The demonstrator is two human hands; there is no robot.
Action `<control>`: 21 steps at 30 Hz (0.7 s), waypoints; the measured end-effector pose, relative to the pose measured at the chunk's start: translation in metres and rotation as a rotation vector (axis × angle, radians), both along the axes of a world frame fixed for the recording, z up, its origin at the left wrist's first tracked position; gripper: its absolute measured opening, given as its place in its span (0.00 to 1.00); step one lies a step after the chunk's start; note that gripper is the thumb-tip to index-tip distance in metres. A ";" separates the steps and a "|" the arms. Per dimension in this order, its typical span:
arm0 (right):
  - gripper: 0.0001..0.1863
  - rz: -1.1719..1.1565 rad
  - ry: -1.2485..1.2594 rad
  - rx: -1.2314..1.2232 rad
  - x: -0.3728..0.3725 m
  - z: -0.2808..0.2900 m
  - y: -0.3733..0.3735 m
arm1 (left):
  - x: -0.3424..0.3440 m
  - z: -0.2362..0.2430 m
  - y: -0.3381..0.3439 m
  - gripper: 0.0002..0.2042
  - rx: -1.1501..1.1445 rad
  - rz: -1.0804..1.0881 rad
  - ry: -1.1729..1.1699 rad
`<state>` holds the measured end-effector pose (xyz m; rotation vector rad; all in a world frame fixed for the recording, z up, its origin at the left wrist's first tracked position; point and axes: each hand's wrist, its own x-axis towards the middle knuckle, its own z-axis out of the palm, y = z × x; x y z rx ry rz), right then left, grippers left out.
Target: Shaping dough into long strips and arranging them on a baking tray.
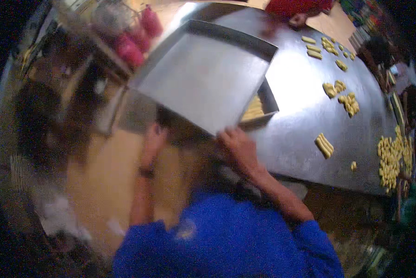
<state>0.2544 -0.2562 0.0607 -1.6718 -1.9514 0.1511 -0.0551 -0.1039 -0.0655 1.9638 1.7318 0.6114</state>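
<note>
A large square metal tray [203, 69] with low walls and a bare bottom lies tilted across the left end of the steel table. At its near corner, my right hand [238, 144] has its fingers closed over the rim. My left hand [156, 139] is below the tray's near left side, smeared by motion, so its fingers and any contact with the tray do not show. Under the tray's right side, a second metal tray [273, 99] sticks out, with rows of pale yellow dough sticks [254, 109] inside.
On the steel table [291, 134] are several dough sticks [324, 145], twisted dough pieces [349, 104] and a heap of small dough pieces [393, 155]. A person in red [296, 7] leans over the far edge. Other people stand at the right. Pink bags [131, 48] are at far left.
</note>
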 end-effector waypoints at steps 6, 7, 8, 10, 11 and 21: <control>0.14 -0.304 0.349 0.081 0.087 0.007 -0.065 | -0.044 -0.061 0.000 0.17 0.145 -0.120 0.134; 0.14 -0.350 0.398 0.095 0.116 0.000 -0.081 | -0.051 -0.071 0.010 0.17 0.224 -0.135 0.183; 0.15 -0.486 0.458 0.134 0.149 -0.008 -0.102 | -0.055 -0.077 0.021 0.17 0.320 -0.168 0.239; 0.18 -0.906 0.396 0.088 0.213 -0.027 -0.147 | -0.058 -0.084 0.027 0.17 0.730 -0.334 0.430; 0.18 -1.026 0.478 -0.007 0.244 -0.036 -0.170 | -0.058 -0.085 0.022 0.16 0.500 -0.255 0.338; 0.31 -1.064 0.067 -0.435 0.325 -0.094 -0.175 | 0.021 -0.056 -0.074 0.14 0.083 -0.178 0.157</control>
